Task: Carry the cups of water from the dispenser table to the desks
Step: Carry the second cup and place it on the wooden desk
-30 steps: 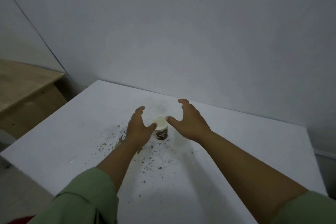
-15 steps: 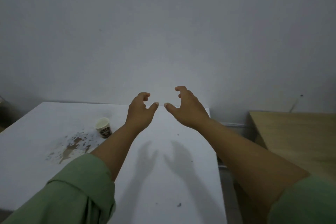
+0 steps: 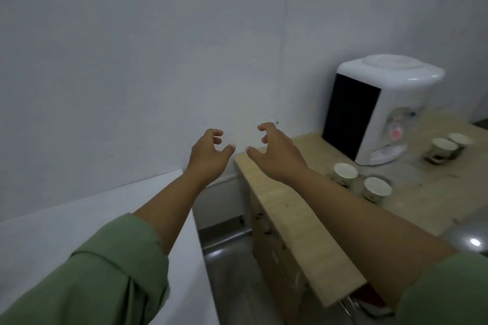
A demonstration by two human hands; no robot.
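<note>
both hands empty, left hand and right hand with fingers curled wide — four white paper cups wait far right on the pale wooden dispenser table — a hurried grab could slosh water.

No text, label or number is legible anywhere

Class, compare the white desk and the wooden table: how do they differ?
The white desk shows nothing on its visible part; the wooden table carries a dispenser and four cups. The desk is white, the table pale wood. Both stand against the wall, a gap between them.
</note>
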